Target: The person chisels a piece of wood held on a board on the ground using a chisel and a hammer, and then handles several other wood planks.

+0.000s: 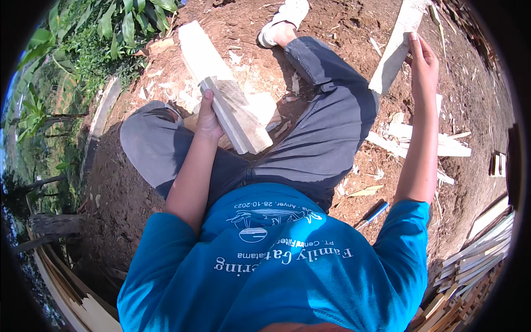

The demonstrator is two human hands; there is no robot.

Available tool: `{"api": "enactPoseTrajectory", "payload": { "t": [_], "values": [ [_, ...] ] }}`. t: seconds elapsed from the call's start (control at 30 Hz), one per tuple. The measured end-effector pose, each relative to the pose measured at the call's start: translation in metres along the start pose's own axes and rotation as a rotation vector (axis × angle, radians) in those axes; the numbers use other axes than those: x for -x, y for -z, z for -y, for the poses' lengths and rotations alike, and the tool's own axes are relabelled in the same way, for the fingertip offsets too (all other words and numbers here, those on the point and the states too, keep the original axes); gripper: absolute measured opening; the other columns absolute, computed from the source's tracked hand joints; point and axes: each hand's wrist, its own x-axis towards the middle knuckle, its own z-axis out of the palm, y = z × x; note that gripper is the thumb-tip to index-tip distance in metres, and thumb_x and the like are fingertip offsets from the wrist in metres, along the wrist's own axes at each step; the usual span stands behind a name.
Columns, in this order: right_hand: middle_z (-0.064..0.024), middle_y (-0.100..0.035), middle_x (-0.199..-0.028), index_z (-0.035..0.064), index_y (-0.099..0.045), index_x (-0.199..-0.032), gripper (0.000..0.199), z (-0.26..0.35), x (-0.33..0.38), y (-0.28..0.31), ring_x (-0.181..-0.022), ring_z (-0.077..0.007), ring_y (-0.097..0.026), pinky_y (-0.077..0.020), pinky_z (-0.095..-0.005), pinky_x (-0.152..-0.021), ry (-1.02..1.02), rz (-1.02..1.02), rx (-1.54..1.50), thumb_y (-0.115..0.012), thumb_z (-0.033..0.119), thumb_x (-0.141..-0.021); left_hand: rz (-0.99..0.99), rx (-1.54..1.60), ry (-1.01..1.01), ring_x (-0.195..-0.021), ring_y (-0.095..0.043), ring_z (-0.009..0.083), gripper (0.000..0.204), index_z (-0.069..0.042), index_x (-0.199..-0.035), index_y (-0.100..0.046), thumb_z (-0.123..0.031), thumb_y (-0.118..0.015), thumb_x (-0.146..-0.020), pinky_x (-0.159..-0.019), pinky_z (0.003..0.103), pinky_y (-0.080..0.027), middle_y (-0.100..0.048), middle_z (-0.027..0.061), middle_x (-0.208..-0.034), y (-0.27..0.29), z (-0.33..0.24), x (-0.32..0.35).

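The person sits on bare soil. The left hand [209,119] clamps a short wood block [238,116] above the lap, steadying it. The right hand [423,69] grips a pale plank [395,47] right of the block, raised clear of the ground.

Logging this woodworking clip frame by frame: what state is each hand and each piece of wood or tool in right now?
left hand: closed on the wood block's near end
wood block: held tilted over the lap
right hand: gripping the pale plank
pale plank: held off the ground, slanted
long board: lying on the dirt
blue pen: lying on the ground
stacked slats: piled flat
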Motion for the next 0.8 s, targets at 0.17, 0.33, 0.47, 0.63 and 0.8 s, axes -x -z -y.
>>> {"api": "enactPoseTrajectory", "payload": {
  "t": [0.17,0.33,0.47,0.63,0.8],
  "values": [
    [-0.0093,-0.074,-0.106,-0.0032,-0.067,-0.126,0.047,0.064,0.069,-0.150,-0.095,-0.0115,-0.066,-0.0502,-0.0277,-0.086,-0.096,0.486,-0.125,-0.066,0.035,-0.098,0.059,0.054,0.051,-0.115,-0.065,0.0269,0.091,-0.006,-0.142,-0.045,-0.057,-0.082,-0.076,-0.098,0.044,-0.057,-0.063,0.0127,-0.124,0.001,-0.005,0.006],
    [-0.0091,-0.073,-0.082,-0.0019,-0.073,-0.108,0.044,0.039,0.115,-0.234,-0.074,-0.0117,-0.067,-0.0522,-0.0269,-0.071,0.030,0.573,0.065,-0.075,0.036,-0.087,0.045,0.119,0.012,-0.111,-0.068,0.0265,0.068,0.001,-0.140,-0.050,-0.042,-0.072,-0.091,-0.093,0.041,-0.059,-0.065,0.0152,-0.127,-0.001,-0.002,0.000],
    [-0.0065,-0.071,-0.077,-0.0009,-0.073,-0.102,0.041,0.044,0.112,-0.245,-0.071,-0.0103,-0.066,-0.0516,-0.0265,-0.067,-0.001,0.576,0.139,-0.075,0.037,-0.087,0.133,0.215,-0.021,-0.108,-0.070,0.0250,0.044,0.003,-0.134,-0.056,-0.023,-0.063,-0.100,-0.091,0.038,-0.060,-0.068,0.0158,-0.123,0.006,-0.002,-0.002],
    [-0.0074,-0.072,-0.081,-0.0011,-0.073,-0.104,0.041,0.044,0.112,-0.253,-0.074,-0.0110,-0.066,-0.0518,-0.0266,-0.070,-0.013,0.546,0.105,-0.075,0.037,-0.088,0.045,0.070,-0.085,-0.101,-0.071,0.0218,0.039,0.004,-0.130,-0.058,-0.017,-0.066,-0.098,-0.087,0.036,-0.061,-0.070,0.0137,-0.116,-0.019,-0.019,0.008],
    [-0.0042,-0.071,-0.099,0.0000,-0.069,-0.114,0.032,0.051,0.122,-0.267,-0.090,-0.0081,-0.063,-0.0496,-0.0232,-0.081,0.008,0.555,0.145,-0.067,0.028,-0.099,-0.070,0.058,-0.015,-0.095,-0.072,0.0203,0.038,0.004,-0.126,-0.061,-0.018,-0.069,-0.096,-0.083,0.036,-0.061,-0.071,0.0119,-0.109,-0.022,-0.029,0.022]
  ]
}}
